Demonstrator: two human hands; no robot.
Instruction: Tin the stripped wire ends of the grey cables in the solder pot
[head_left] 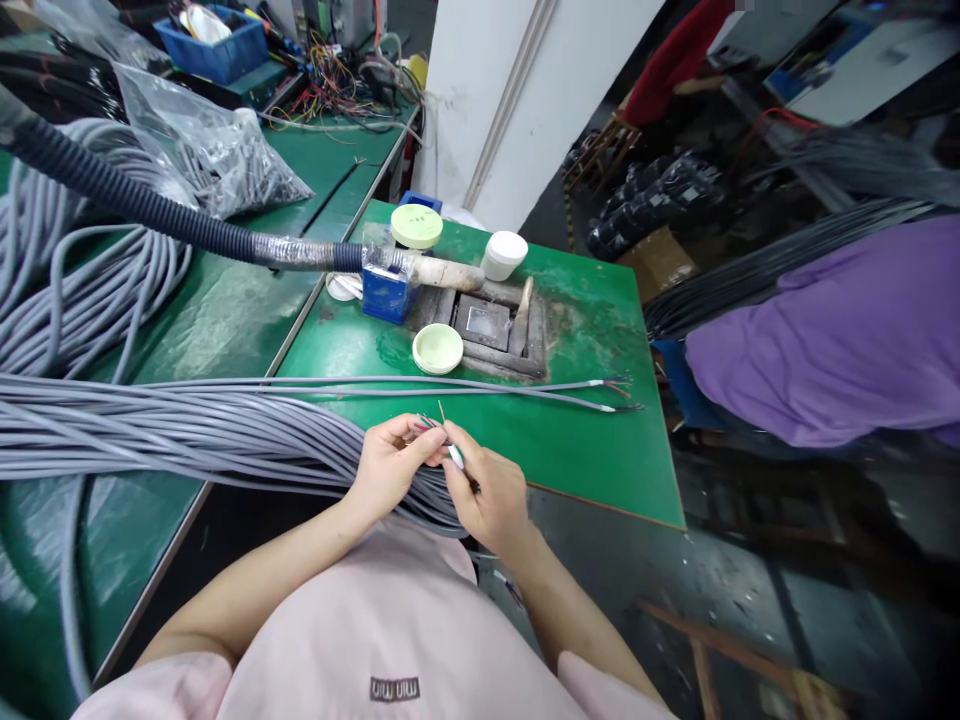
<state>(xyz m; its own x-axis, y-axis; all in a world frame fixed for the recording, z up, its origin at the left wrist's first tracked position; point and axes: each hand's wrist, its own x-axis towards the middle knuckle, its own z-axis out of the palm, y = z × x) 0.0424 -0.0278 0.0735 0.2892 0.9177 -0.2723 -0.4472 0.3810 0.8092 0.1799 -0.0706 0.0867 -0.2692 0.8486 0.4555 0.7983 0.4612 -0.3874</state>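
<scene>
Head view: left hand [394,462] and right hand [486,492] pinch thin wires [442,411]; two cables [480,386] look already split, cable bundle's [285,430] ends hidden.

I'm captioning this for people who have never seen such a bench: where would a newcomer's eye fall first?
Probably on the thick bundle of grey cables, sweeping in from the left edge towards the wearer's lap. In the middle, the left hand and right hand hold thin coloured wires. The dark corrugated hose crossing the upper left and the purple top on a person at far right also stand out.
</scene>
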